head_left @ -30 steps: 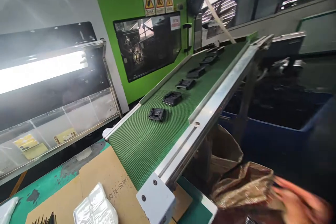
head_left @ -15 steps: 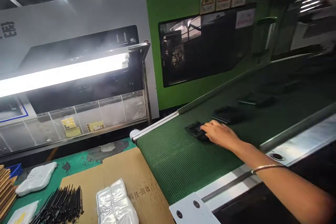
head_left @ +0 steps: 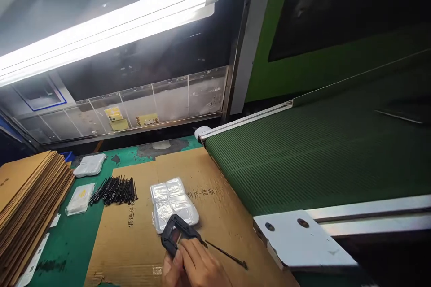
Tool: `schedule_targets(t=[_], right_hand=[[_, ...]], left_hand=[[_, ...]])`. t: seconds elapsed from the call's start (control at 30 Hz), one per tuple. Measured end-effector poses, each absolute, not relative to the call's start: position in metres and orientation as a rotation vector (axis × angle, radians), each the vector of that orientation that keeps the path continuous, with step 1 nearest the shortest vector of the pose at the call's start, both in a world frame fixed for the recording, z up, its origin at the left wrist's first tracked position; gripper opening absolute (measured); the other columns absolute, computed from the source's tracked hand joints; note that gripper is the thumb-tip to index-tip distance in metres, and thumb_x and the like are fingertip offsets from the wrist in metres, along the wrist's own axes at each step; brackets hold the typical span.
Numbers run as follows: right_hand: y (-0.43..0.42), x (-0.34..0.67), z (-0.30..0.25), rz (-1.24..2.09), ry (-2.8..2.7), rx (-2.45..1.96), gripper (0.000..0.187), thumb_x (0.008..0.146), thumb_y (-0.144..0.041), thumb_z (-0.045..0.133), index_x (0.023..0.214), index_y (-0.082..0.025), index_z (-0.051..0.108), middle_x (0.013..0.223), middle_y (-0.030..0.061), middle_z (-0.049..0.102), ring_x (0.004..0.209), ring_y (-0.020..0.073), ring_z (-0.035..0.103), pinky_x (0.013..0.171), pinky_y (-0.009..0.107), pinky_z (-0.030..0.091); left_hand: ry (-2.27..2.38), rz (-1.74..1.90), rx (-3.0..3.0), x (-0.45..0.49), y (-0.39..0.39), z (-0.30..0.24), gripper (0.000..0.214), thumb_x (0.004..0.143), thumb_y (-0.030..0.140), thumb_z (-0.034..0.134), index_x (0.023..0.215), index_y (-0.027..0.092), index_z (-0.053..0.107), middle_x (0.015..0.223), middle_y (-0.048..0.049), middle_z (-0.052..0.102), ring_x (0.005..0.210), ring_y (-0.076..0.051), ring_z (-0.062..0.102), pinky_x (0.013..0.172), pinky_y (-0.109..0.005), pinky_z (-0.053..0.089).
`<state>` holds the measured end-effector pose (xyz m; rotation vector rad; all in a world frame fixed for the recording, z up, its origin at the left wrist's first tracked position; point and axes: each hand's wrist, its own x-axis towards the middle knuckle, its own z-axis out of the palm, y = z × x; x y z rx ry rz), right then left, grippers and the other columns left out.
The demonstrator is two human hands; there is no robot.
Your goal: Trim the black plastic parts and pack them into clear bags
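Observation:
My two hands sit close together at the bottom centre, low over a cardboard sheet (head_left: 141,237). Between them is a black plastic part (head_left: 175,233) with a square opening, tilted up towards me. My left hand (head_left: 171,268) pinches its near edge from the left. Fingers of my right hand (head_left: 202,267) curl round it from the right. A thin black rod (head_left: 226,255) lies on the cardboard, running out from under my right hand. A pile of clear plastic bags (head_left: 171,202) lies just behind the part.
A green conveyor belt (head_left: 319,152) slopes up at the right, ending in a white metal bracket (head_left: 303,240). A bundle of black rods (head_left: 116,189), two white bag packs (head_left: 89,164) and stacked cardboard (head_left: 27,193) lie at the left. A bright tube lamp (head_left: 117,22) hangs overhead.
My right hand took a black part off the belt and brought it down to the cardboard. My left hand has joined it. The view swung left and down.

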<state>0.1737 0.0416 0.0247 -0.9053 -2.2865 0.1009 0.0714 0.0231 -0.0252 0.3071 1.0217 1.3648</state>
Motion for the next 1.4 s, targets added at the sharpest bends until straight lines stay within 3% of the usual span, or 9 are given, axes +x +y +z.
schedule_targets(t=[0.13,0.3,0.43,0.67,0.8,0.9,1.03,1.17,1.4], right_hand=[[0.047,0.177,-0.03,0.501,-2.099,-0.983,0.028,0.084,-0.024,0.036,0.106,-0.02,0.052,0.095,0.0084,0.06,0.087,0.0202,0.054,0.075,0.031,0.045],[0.073,0.231,-0.094,0.601,-1.701,-1.624,0.014,0.072,-0.029,0.042,0.068,-0.022,0.054,0.069,0.0123,0.055,0.073,0.0301,0.051,0.065,0.046,0.04],[0.08,0.245,-0.114,0.768,-1.621,-1.699,0.023,0.066,-0.042,0.047,0.053,-0.025,0.04,0.056,0.0087,0.049,0.063,0.0284,0.048,0.06,0.044,0.037],[0.068,0.196,-0.063,1.437,-1.479,-1.457,0.049,0.074,-0.07,0.023,0.065,-0.024,0.037,0.047,-0.0041,0.043,0.041,0.012,0.039,0.042,0.024,0.033],[0.054,0.171,-0.016,1.824,-1.15,-1.277,0.054,0.064,-0.075,0.041,0.068,-0.021,0.042,0.046,-0.0086,0.029,0.04,0.0067,0.021,0.038,0.019,0.019],[0.046,0.162,-0.001,1.93,-1.11,-1.222,0.055,0.062,-0.074,0.046,0.071,-0.02,0.049,0.049,-0.0077,0.03,0.041,0.0059,0.019,0.038,0.019,0.016],[0.042,0.156,-0.005,1.663,-1.417,-1.213,0.051,0.071,-0.069,0.04,0.073,-0.02,0.055,0.05,-0.0026,0.043,0.043,0.0101,0.037,0.04,0.022,0.031],[0.041,0.152,-0.005,1.016,-1.841,-1.044,0.028,0.086,-0.041,0.038,0.081,-0.022,0.058,0.068,0.0047,0.06,0.061,0.0157,0.056,0.055,0.025,0.044],[0.036,0.142,0.008,0.383,-2.154,-0.767,0.026,0.088,-0.015,0.033,0.064,-0.02,0.04,0.049,-0.0023,0.045,0.042,0.0097,0.043,0.042,0.021,0.031]], left_hand=[[1.038,1.418,-0.064,0.05,0.024,-0.021,0.022,0.064,0.02,0.066,0.086,0.017,0.063,0.084,-0.0046,0.067,0.086,-0.02,0.062,0.082,-0.032,0.047],[1.174,1.354,-0.333,0.029,0.024,-0.01,0.011,0.069,0.009,0.059,0.079,0.013,0.06,0.07,-0.0039,0.068,0.073,-0.017,0.065,0.074,-0.029,0.052],[1.077,1.363,-0.384,0.026,0.028,0.0,0.005,0.075,0.013,0.055,0.076,0.012,0.059,0.071,-0.0052,0.069,0.068,-0.016,0.065,0.073,-0.03,0.052],[1.09,1.224,-0.36,0.024,0.034,0.003,0.003,0.073,0.01,0.057,0.07,0.011,0.059,0.067,-0.0065,0.067,0.063,-0.015,0.064,0.061,-0.024,0.049],[1.063,1.192,-0.335,0.021,0.035,0.001,0.004,0.069,0.009,0.059,0.073,0.01,0.06,0.077,-0.009,0.067,0.071,-0.017,0.063,0.067,-0.027,0.048],[1.026,1.196,-0.329,0.02,0.036,0.006,0.007,0.068,0.007,0.059,0.073,0.011,0.059,0.078,-0.0077,0.067,0.071,-0.015,0.062,0.069,-0.027,0.047],[0.953,1.162,-0.382,0.019,0.036,0.018,0.005,0.07,0.007,0.053,0.073,0.009,0.058,0.071,-0.0069,0.065,0.061,-0.012,0.059,0.062,-0.023,0.045],[0.928,1.186,-0.509,0.019,0.036,0.026,0.005,0.07,0.007,0.051,0.07,0.01,0.055,0.064,-0.0058,0.063,0.056,-0.011,0.056,0.057,-0.022,0.044],[0.847,1.22,-0.633,0.013,0.035,0.035,0.007,0.073,0.009,0.05,0.071,0.006,0.055,0.063,-0.0082,0.061,0.056,-0.012,0.056,0.052,-0.02,0.044]])
